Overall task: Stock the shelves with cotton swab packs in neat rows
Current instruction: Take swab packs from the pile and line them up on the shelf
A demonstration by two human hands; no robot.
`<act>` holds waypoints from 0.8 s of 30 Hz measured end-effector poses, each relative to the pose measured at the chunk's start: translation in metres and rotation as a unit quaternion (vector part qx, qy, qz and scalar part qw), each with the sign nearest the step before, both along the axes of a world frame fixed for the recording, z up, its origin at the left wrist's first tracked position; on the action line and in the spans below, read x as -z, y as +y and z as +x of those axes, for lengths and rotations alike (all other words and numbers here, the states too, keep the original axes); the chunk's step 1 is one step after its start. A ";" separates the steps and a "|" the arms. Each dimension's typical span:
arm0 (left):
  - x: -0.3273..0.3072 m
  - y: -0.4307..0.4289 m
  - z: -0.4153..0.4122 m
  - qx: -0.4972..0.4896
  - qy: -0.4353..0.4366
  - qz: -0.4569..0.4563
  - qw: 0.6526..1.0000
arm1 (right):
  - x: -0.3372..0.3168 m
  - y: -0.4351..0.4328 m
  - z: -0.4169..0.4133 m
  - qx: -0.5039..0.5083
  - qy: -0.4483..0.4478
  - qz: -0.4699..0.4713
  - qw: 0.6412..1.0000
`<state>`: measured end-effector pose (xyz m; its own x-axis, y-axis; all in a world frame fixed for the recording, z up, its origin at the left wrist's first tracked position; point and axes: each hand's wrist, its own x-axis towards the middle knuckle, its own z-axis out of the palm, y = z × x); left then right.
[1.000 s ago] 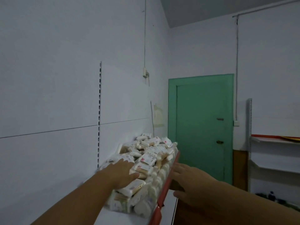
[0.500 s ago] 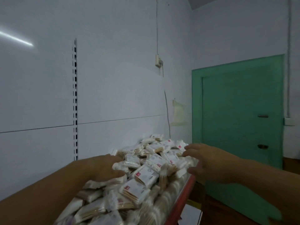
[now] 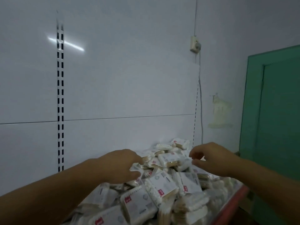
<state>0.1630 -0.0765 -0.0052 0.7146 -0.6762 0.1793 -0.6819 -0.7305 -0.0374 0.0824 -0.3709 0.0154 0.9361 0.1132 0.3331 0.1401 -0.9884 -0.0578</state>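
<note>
Nearest me, the cotton swab packs (image 3: 162,189) lie in a loose heap on the shelf (image 3: 233,198), whose red front edge runs along the heap's right. On the heap's left flank I see the left hand (image 3: 118,166), fingers bent down among the packs, thumb tucked under; I cannot tell whether it grips one. Over the heap's top the right hand (image 3: 217,159) hovers, fingers loosely curled, holding nothing visible. Behind the heap stands the white back panel (image 3: 129,78), with a green door (image 3: 279,119) far to its right
</note>
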 end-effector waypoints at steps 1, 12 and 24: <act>0.000 -0.002 0.003 0.018 -0.029 -0.019 0.999 | 0.005 0.000 0.015 -0.007 0.010 -0.015 1.000; -0.009 -0.012 0.050 -0.007 0.006 -0.220 0.975 | 0.003 0.011 0.100 -0.098 0.046 -0.164 0.981; -0.031 -0.016 0.043 -0.152 0.326 -0.581 0.730 | -0.028 0.071 0.142 -0.458 -0.227 -0.047 0.858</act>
<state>0.2065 -0.0929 0.0262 0.9897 -0.1303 0.0598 -0.0769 -0.1310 0.9884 0.2247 -0.2998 0.0431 0.2153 0.7785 0.5895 0.8484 -0.4480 0.2818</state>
